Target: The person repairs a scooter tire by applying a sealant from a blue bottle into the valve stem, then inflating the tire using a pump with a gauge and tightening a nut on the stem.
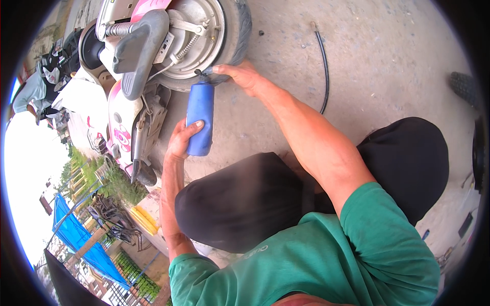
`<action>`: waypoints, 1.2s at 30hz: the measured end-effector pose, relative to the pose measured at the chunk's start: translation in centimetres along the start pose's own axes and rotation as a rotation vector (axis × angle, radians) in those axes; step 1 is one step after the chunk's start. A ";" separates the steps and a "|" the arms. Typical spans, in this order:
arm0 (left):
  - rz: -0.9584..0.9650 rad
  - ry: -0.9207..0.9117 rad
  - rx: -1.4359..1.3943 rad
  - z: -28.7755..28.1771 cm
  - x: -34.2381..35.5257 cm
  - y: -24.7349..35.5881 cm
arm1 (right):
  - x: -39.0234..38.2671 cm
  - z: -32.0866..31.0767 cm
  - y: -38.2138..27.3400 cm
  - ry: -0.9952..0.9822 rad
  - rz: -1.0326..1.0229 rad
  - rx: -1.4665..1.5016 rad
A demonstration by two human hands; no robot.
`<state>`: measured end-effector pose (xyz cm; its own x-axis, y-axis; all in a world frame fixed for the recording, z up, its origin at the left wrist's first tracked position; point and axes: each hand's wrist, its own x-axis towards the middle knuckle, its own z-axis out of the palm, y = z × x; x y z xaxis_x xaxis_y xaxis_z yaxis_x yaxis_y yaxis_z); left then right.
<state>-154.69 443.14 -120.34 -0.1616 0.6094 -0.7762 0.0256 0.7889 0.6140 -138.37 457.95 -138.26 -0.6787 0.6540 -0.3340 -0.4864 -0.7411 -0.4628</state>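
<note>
My left hand is wrapped round the lower part of a blue cylinder, which looks like a bottle or soft pouch and has a dark top. It stands nearly upright in front of the scooter's rear wheel. Just above and right of the cylinder's top is my right hand, its fingers stretched toward the left and drawn together. A small greyish piece shows at these fingertips, beside the dark top; I cannot make out what it is. The wheel's pale hub and tire lie just beyond both hands.
The white and pink scooter fills the upper left, its dark grey curved part close to the cylinder. A black hose lies on the concrete ground. Another tire stands at the far right. My bent knees are below my hands.
</note>
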 end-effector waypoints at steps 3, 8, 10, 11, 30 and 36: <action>0.008 -0.010 -0.004 -0.2 0.1 -0.3 | -0.8 0.6 -0.9 0.049 -0.034 -0.031; 0.033 -0.002 -0.009 -0.4 0.5 -0.9 | -1.4 0.8 -2.1 0.074 -0.013 -0.094; 0.027 -0.008 -0.010 -0.1 0.5 -0.7 | -1.8 1.0 -2.7 0.129 0.020 -0.089; 0.019 -0.018 -0.018 0.3 0.4 -0.4 | -2.0 1.1 -3.1 0.127 0.022 -0.094; 0.078 -0.049 -0.076 1.2 2.5 -3.4 | 0.7 -3.7 -5.4 -0.048 -0.161 -0.229; 0.062 -0.043 -0.036 1.1 2.4 -3.9 | 0.9 -3.4 -6.1 -0.114 -0.101 -0.264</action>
<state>-154.05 441.65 -124.75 -0.1182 0.6605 -0.7414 -0.0014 0.7466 0.6653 -134.16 463.55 -138.58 -0.6990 0.6901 -0.1875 -0.4048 -0.5980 -0.6918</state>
